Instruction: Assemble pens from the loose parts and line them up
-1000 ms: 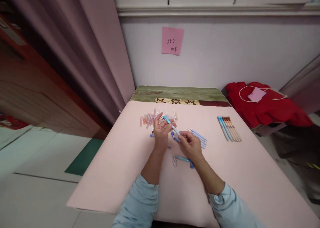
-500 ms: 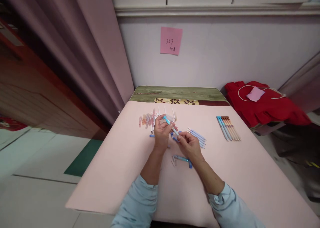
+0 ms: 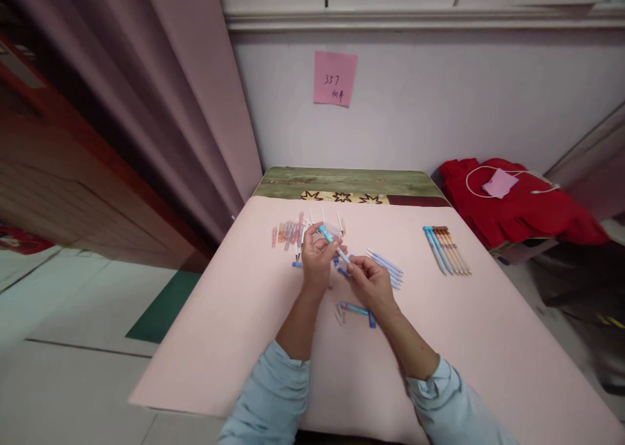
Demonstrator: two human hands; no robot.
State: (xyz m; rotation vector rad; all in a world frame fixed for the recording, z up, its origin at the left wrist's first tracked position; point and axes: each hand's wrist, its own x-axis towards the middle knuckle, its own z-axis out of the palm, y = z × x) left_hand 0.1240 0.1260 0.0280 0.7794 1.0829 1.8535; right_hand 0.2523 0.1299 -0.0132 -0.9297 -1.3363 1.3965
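Note:
A blue pen (image 3: 343,256) slants between my two hands above the middle of the table. My left hand (image 3: 317,257) grips its bright blue upper end, thumb pressed on it. The fingers of my right hand (image 3: 372,279) pinch its paler lower end. Just right of my right hand lie several pale blue pen barrels (image 3: 388,269) with pointed tips. Beneath and between the hands are small blue pen parts (image 3: 344,272), partly hidden. Nearer me rest a blue pen piece (image 3: 354,309), a darker blue piece (image 3: 372,319) and small clear bits (image 3: 339,313).
Several pinkish and clear pen parts (image 3: 288,233) and white refills (image 3: 340,220) lie behind my left hand. At the right, several blue and brown pens (image 3: 445,251) form a row on the pink table cover (image 3: 234,341). A red cloth (image 3: 527,211) with a white cable sits beyond the table.
Almost nothing differs. Both hands keep their hold on the blue pen, and the whole view has shifted very slightly.

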